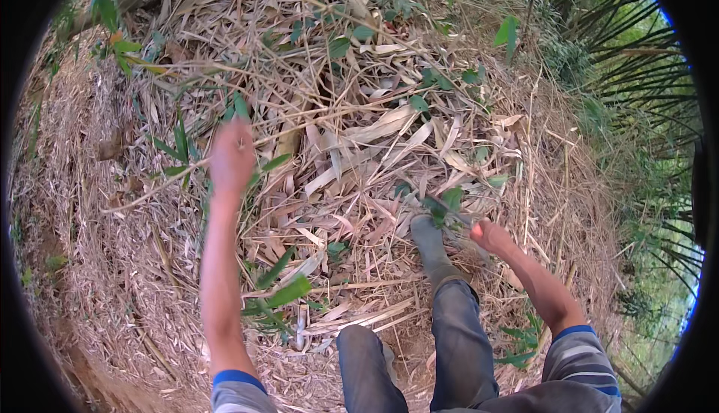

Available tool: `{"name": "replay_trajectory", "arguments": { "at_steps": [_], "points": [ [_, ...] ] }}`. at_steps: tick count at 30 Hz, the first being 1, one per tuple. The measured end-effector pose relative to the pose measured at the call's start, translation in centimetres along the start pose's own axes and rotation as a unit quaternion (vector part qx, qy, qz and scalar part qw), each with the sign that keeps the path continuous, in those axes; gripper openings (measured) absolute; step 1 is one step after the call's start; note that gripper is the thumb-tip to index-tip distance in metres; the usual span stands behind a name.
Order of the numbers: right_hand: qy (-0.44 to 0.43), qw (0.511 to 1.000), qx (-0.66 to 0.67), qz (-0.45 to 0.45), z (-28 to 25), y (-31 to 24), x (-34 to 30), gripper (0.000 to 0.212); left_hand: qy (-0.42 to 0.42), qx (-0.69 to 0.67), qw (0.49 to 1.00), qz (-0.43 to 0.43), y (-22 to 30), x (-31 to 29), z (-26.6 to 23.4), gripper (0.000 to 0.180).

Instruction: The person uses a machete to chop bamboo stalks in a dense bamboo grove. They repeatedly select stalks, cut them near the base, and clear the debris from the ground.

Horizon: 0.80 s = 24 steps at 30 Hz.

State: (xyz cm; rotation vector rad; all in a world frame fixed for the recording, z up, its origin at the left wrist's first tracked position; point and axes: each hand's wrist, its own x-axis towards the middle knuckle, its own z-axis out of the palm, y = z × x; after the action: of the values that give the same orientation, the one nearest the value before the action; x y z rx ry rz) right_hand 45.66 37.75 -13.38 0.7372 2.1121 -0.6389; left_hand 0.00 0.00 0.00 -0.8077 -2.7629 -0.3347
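My left hand [234, 155] is raised over the litter on the left, closed and a little blurred. It is wrapped round a thin dry bamboo branch [153, 190], whose pale stem runs out on both sides of the fist. Low on the right, my right hand [490, 238] is closed round the handle end of a dark, narrow blade [451, 213]. This blade points up and left, in front of green leaves and just above my boot [427, 237]. Its exact shape is blurred, and the grip is hidden in my fist.
Dry bamboo leaves [374, 132] and tangled stems cover the sloping ground. Green leafy shoots [288, 291] stick up near my knees. A short cut stump [301, 327] stands left of my legs. Dense green stalks [636, 61] rise at the right.
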Motion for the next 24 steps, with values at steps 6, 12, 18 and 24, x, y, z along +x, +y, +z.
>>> {"name": "replay_trajectory", "arguments": {
  "at_steps": [6, 12, 18, 24],
  "points": [
    [-0.077, 0.987, 0.100, 0.095, 0.6, 7.8, -11.2, 0.045, -0.127, 0.185, 0.971, -0.080, -4.7, 13.8, -0.8, 0.043],
    [-0.089, 0.936, 0.202, 0.274, 2.9, 17.8, -21.9, 0.040, -0.238, 0.269, 0.930, -0.073, -6.6, 13.9, 5.5, 0.054],
    [-0.112, 0.879, 0.289, 0.363, -3.3, 17.4, -27.0, 0.036, -0.208, 0.340, 0.916, -0.038, -5.5, 14.1, 3.2, 0.047],
    [-0.062, 0.857, 0.345, 0.379, -0.3, 16.7, -30.4, 0.039, -0.447, 0.298, 0.842, -0.053, -1.6, 16.4, 6.0, 0.050]
  ]
}}
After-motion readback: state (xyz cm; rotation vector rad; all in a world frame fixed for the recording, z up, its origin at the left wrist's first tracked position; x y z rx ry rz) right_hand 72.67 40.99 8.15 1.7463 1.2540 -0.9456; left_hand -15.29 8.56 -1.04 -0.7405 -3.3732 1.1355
